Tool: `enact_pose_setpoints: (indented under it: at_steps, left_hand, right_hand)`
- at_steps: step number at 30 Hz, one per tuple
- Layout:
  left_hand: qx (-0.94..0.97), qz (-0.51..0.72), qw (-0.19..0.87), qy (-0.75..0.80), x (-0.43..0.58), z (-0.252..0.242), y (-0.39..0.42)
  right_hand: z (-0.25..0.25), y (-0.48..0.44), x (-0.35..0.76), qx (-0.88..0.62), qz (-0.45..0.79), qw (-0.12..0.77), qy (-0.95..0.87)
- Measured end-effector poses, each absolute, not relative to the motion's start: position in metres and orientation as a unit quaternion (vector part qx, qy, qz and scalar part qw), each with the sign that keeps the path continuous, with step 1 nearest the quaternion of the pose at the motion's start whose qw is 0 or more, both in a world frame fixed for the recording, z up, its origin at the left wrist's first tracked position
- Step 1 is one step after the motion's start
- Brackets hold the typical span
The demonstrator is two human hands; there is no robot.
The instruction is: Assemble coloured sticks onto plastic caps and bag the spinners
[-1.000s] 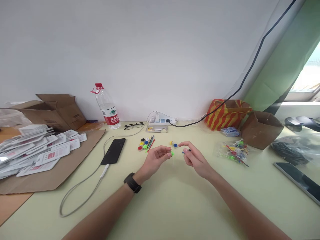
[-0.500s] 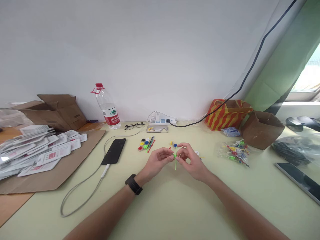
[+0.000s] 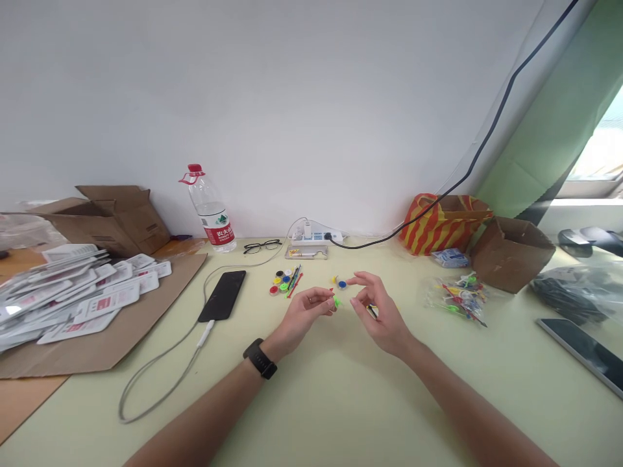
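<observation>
My left hand [image 3: 304, 314], with a black watch on its wrist, pinches a small green plastic piece [image 3: 337, 302] between thumb and fingertips. Its exact shape is too small to make out. To the right, my right hand [image 3: 384, 321] has its thumb and fingers apart and no longer touches the green piece. Just beyond the hands lies a blue disc [image 3: 342, 285] with a small yellow piece [image 3: 334, 280] beside it. My right hand partly hides some small parts on the table. Farther left are several coloured discs [image 3: 274, 290] and thin plastic sticks [image 3: 294, 281].
A phone [image 3: 222, 295] on a charging cable lies left, near stacked white packets [image 3: 104, 303] on cardboard. A water bottle [image 3: 214, 220], glasses [image 3: 263, 246] and a power strip [image 3: 316, 235] line the wall. Right are a bag of parts [image 3: 460, 298], a paper bag [image 3: 511, 253] and a tablet [image 3: 584, 353].
My right hand has let go of the green piece and moved slightly right, its fingers opening. The green piece stays in my left hand; its upright thin stick is no longer seen upright.
</observation>
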State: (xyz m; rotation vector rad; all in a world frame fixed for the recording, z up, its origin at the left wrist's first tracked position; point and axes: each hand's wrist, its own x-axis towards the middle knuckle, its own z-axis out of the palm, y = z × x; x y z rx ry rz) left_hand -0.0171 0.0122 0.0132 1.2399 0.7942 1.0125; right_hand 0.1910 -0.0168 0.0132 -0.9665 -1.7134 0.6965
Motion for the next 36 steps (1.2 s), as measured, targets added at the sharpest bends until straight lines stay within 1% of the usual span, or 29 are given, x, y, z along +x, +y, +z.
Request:
enact_pose_setpoints:
  at_steps: [4, 5, 8, 9, 10, 13, 15, 20, 32, 36]
  left_hand:
    - [0.540, 0.457, 0.613, 0.352, -0.019, 0.010, 0.015]
    - [0.542, 0.461, 0.606, 0.356, -0.019, 0.010, 0.015]
    - [0.543, 0.471, 0.588, 0.371, -0.019, 0.009, 0.016]
    - [0.542, 0.473, 0.585, 0.374, -0.019, 0.009, 0.016]
    - [0.542, 0.473, 0.583, 0.377, -0.019, 0.010, 0.016]
    - [0.543, 0.468, 0.584, 0.381, -0.018, 0.013, 0.015]
    - [0.544, 0.464, 0.584, 0.384, -0.018, 0.016, 0.013]
    - [0.554, 0.450, 0.592, 0.375, -0.017, 0.017, 0.011]
    - [0.581, 0.426, 0.597, 0.352, -0.016, 0.014, 0.009]
    - [0.575, 0.427, 0.599, 0.358, -0.016, 0.014, 0.009]
  right_hand:
    - [0.014, -0.014, 0.189, -0.444, 0.338, 0.548, -0.623]
    - [0.016, -0.013, 0.191, -0.450, 0.382, 0.537, -0.603]
    - [0.022, -0.011, 0.198, -0.427, 0.570, 0.440, -0.547]
    - [0.024, -0.010, 0.201, -0.412, 0.610, 0.422, -0.530]
    - [0.025, -0.010, 0.202, -0.402, 0.625, 0.425, -0.517]
    - [0.025, -0.010, 0.199, -0.409, 0.576, 0.482, -0.518]
    - [0.022, -0.010, 0.196, -0.423, 0.531, 0.495, -0.543]
    - [0.013, -0.010, 0.190, -0.424, 0.461, 0.489, -0.608]
    - [0.010, -0.013, 0.188, -0.411, 0.426, 0.455, -0.665]
    - [0.013, -0.014, 0.190, -0.419, 0.396, 0.469, -0.669]
